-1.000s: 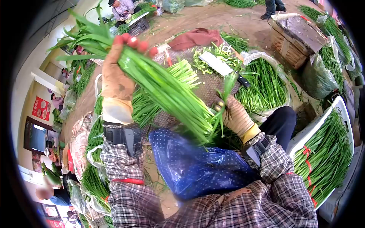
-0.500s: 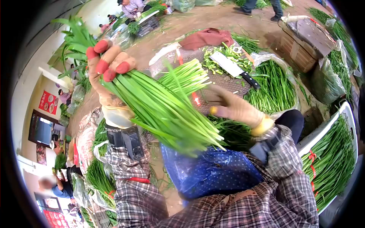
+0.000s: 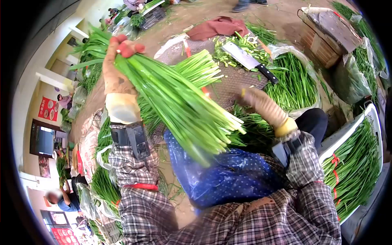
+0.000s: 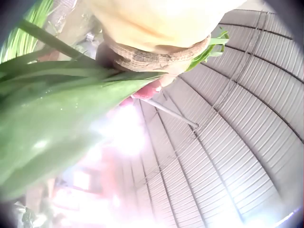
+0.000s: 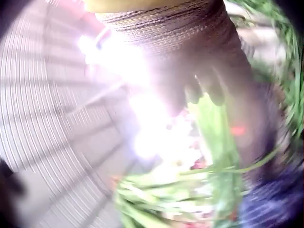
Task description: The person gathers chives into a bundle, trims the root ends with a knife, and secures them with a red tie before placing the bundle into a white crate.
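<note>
My gloved left hand (image 3: 120, 69), red at the fingertips, grips a large bunch of garlic chives (image 3: 175, 102) near its leafy end. The pale stem ends slant down to the right, over a blue dotted plastic apron (image 3: 224, 175). In the left wrist view the broad leaves (image 4: 57, 123) run out from the glove. My gloved right hand (image 3: 265, 106) is off the stem ends, blurred, with its fingers loosely bent. Green leaves (image 5: 213, 128) overlap its fingertips in the right wrist view. Another bunch (image 3: 200, 67) lies on the work surface behind.
A cleaver (image 3: 249, 59) lies beside chopped stalks (image 3: 228, 51) on the work surface (image 3: 232, 81). A brown cloth (image 3: 218, 27) is at its far edge. To the right are a bag of chives (image 3: 292, 81), a wicker basket (image 3: 322, 45) and a white crate (image 3: 326, 153) of bundles tied in red.
My right hand had a few loose leaves at the stem ends, then swung out over the work surface without them, and has drawn back slightly. The left hand keeps holding the bunch.
</note>
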A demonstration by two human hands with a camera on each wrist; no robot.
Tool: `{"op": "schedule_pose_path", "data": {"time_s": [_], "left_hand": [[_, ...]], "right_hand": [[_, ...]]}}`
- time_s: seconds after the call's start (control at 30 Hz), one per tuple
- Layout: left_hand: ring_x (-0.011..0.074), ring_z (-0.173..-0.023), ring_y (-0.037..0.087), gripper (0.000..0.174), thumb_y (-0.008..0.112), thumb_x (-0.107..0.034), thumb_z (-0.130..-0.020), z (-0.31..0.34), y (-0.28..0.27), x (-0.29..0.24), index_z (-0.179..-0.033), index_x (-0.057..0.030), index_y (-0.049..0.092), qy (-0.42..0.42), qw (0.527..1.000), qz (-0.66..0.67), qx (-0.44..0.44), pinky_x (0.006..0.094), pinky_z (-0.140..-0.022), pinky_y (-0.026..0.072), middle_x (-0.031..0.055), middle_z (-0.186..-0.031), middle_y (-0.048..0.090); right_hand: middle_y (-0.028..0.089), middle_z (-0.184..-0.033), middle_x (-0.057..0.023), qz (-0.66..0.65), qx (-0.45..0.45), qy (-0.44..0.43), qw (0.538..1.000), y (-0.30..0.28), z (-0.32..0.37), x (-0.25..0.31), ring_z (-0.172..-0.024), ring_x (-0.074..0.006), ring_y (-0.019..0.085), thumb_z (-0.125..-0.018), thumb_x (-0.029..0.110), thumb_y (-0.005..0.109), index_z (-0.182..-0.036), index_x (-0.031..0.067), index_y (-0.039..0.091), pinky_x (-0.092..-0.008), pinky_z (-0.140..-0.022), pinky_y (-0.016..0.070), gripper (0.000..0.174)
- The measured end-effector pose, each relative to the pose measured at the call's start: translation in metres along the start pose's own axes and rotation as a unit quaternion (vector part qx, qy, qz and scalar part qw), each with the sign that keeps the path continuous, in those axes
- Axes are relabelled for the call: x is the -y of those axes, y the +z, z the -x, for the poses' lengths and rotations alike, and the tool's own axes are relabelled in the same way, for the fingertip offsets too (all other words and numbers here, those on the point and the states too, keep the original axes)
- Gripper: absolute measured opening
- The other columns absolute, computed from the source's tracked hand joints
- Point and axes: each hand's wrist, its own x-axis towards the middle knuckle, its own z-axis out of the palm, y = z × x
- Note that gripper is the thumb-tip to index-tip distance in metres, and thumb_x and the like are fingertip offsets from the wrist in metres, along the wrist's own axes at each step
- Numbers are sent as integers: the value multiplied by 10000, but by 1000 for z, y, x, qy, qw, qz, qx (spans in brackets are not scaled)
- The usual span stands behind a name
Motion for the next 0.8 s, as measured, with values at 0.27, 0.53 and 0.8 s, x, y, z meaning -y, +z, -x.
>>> {"op": "schedule_pose_path", "data": {"time_s": [0.27,0.53,0.8], "left_hand": [[172,-638,531,201,487,-253,-1002,-10,-29,21,-943,-68,541,24,973,-64,-219,561,-927,493,-4,-692,486],[284,-758,579,211,501,-262,-999,-24,-55,21,-1022,-53,524,45,967,-143,-204,521,-827,493,28,-719,518],[258,-673,537,218,445,-271,-1011,-27,-56,-10,-973,-68,517,113,979,-132,-110,509,-824,481,-1,-666,448]], "right_hand": [[473,-1338,-327,-483,296,4,824,38,7,-22,-1137,-500,554,-863,632,558,-1474,97,325,-436,-741,589,845],[406,-551,42,-144,86,89,982,32,39,14,-422,-51,321,-938,451,604,-875,78,582,-213,-382,225,380],[660,-891,-211,566,25,11,824,8,81,-6,-877,-395,636,-882,211,657,-1152,87,616,-449,-782,505,300]]}}
